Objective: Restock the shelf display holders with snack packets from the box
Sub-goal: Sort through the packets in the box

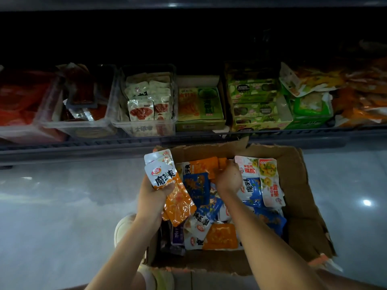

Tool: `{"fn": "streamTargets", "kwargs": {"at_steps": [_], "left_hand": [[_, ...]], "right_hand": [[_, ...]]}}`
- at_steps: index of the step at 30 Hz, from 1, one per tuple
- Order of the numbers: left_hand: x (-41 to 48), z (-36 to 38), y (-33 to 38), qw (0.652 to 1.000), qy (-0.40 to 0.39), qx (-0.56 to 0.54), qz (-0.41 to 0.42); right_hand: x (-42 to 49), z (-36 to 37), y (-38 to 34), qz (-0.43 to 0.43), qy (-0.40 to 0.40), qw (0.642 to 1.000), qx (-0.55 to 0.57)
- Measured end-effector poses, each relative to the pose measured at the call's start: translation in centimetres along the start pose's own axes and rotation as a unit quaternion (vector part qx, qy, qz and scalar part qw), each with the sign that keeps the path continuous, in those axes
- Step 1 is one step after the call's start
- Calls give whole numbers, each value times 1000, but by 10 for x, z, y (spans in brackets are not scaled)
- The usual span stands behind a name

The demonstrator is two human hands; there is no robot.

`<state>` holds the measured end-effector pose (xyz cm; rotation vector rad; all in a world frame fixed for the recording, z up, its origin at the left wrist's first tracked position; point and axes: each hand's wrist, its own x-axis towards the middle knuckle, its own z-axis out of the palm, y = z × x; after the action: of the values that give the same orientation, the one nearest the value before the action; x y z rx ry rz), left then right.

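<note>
On the far shelf [62, 144], at the left, you have a clear holder [45, 114] with dark red packets, and just right of it a second clear holder [167, 122] with white packets standing in rows. Right of those sit two green cartons [199, 123], side by side, then a loose heap of orange bags [364, 97] at the far right. That whole shelf is dim, so the print on the packs is hard to read.

Nearer to you, your left hand [151, 200] is raised over the left edge of the cardboard box [297, 185]. Its fingers and thumb are wrapped round a stack of orange-and-white packets [161, 176], fanned out, with the white ends pointing toward the shelf.

The box stands on the glossy floor [52, 206], just in front of the shelf, its flaps torn and splayed. Inside lies a jumble of loose packets [219, 235]: orange, blue and white, overlapping each other.

Your right hand [229, 177] is down in the far part of the box, back of the hand toward you, fingers curled into the pile. You cannot tell from here whether they grip a packet. Just right of that hand, a few white-and-yellow packets [270, 181] lean near the right wall.
</note>
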<state>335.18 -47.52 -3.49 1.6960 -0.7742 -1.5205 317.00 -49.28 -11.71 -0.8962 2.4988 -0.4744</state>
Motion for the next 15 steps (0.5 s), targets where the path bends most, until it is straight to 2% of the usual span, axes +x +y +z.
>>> {"fn": "streamTargets", "kwargs": {"at_steps": [3, 7, 10, 12, 14, 15], "left_hand": [[7, 0, -3, 1000, -5, 15, 21], [8, -1, 0, 1000, -3, 0, 22], [6, -5, 3, 1000, -3, -15, 20], [2, -6, 3, 1000, 1, -8, 23], [-2, -5, 3, 1000, 8, -6, 18], [-5, -3, 3, 1000, 9, -13, 10]], "right_hand": [[0, 11, -6, -21, -14, 997, -77], [-6, 10, -10, -9, -35, 999, -35], [-15, -16, -2, 9, 1, 998, 62], [-23, -43, 11, 14, 25, 986, 167], [-33, -74, 21, 40, 16, 955, 295], [-39, -88, 24, 77, 1, 925, 372]]}}
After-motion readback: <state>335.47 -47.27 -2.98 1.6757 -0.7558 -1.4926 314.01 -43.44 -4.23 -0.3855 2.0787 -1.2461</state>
